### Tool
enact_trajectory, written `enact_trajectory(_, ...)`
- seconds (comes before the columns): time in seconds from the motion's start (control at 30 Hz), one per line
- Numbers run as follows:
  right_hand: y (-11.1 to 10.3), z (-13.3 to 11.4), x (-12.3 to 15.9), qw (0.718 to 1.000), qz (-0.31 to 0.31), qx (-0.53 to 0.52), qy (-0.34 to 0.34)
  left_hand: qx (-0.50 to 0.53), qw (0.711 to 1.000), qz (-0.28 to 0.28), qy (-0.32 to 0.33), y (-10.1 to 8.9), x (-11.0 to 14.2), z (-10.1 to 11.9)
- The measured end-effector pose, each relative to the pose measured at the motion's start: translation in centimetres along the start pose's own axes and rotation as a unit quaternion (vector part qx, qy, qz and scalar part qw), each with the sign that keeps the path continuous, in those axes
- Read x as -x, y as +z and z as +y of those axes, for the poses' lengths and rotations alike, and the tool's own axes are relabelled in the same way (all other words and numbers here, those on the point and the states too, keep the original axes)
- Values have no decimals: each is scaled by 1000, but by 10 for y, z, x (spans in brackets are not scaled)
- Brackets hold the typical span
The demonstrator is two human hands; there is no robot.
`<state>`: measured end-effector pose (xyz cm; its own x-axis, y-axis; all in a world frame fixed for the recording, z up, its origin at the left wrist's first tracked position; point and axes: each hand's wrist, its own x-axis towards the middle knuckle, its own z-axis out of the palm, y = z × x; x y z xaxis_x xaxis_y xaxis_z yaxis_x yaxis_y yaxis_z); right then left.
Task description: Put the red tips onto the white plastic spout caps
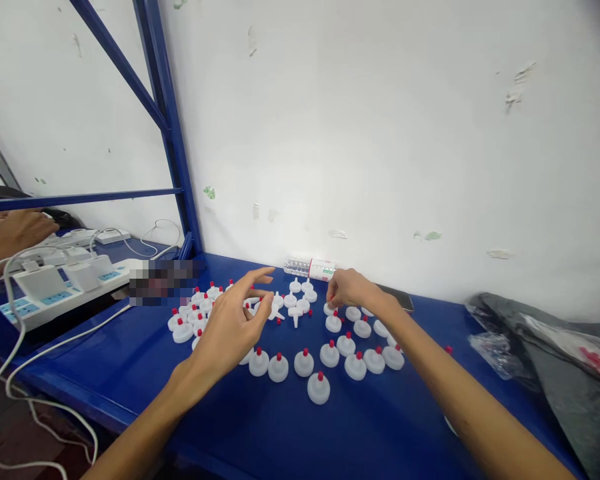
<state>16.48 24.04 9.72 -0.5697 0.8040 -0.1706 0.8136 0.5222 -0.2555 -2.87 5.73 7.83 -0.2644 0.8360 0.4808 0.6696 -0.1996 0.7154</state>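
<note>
Many white nozzle caps (319, 391), round at the base, stand on the blue table (380, 420); most carry a small red tip. My left hand (233, 323) hovers over the left group with its fingers apart and nothing visible in them. My right hand (353, 290) reaches to the right group, its fingertips pinched at the top of a white cap (330, 309), which they partly hide. Between the hands lie white caps without red tips (295, 313), some upright and some on their sides. Loose red tips (310, 313) are scattered beside them.
A clear bottle (310, 268) lies against the wall, and a dark phone (401, 299) is behind my right wrist. Plastic bags (500, 343) are at the right. Power strips (55, 300) with white cables and a blue frame post (173, 133) stand left; another person's hand (25, 228) shows there.
</note>
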Motion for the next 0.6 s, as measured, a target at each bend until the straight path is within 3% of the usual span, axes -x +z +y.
enact_trajectory(0.13, -6, 0, 1, 998, 63, 7, -18, -6, 1000, 2, 5, 1, -1, -2)
enact_trajectory(0.27, -3, -14, 1, 987, 133, -9, -86, -11, 1000, 2, 8, 0, 0, -1)
enact_trajectory(0.47, 22, -31, -5, 979, 141, -20, -147, -22, 1000, -5, 14, 0, 0, 3)
enact_trajectory(0.6, 7, -27, 1, 973, 169, -45, -151, -25, 1000, -3, 15, 0, -1, 3)
